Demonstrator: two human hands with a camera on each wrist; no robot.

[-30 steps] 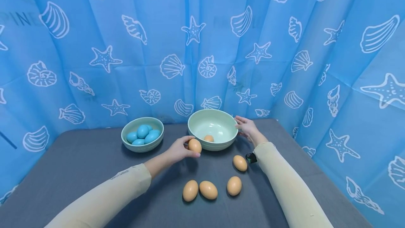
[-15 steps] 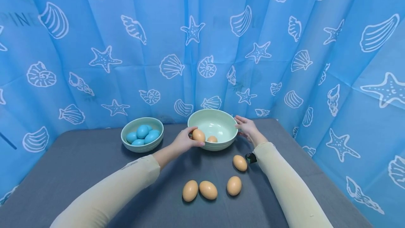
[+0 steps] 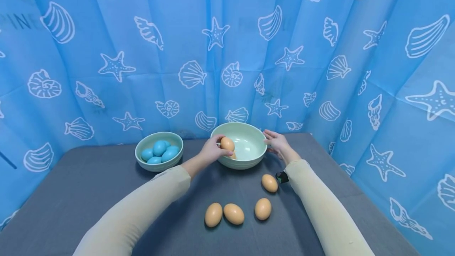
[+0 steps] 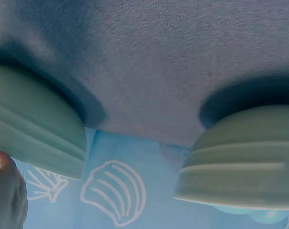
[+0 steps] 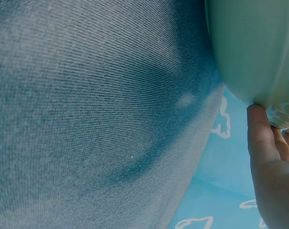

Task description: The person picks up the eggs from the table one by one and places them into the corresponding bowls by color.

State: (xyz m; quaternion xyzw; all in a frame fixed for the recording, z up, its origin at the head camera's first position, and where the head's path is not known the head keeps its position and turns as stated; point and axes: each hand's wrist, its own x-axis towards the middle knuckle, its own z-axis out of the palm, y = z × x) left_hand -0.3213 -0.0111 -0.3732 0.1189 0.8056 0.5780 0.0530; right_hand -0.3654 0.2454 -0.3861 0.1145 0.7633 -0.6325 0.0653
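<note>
In the head view my left hand (image 3: 212,150) pinches a brown egg (image 3: 227,144) between thumb and fingers. They are over the front left rim of the larger pale green bowl (image 3: 251,163). Partly hidden under the held egg is another brown egg (image 3: 233,156) inside the bowl. My right hand (image 3: 278,144) touches the bowl's right side at the rim with fairly straight fingers; the right wrist view shows its fingertips (image 5: 257,110) against the wall. The left wrist view has just a bit of the left hand (image 4: 5,191) by the bowl (image 4: 34,124).
A smaller green bowl (image 3: 160,166) with several blue eggs (image 3: 160,147) stands to the left. Nearer on the grey cloth (image 3: 106,181) lie brown eggs: a left pair (image 3: 224,214), a single egg (image 3: 263,209) and one egg (image 3: 269,183) near the right sleeve. A blue curtain (image 3: 149,70) hangs behind.
My left hand has carried the brown egg rightward and away from me, from outside the larger bowl to over its rim. The right hand has stayed at the bowl's right side.
</note>
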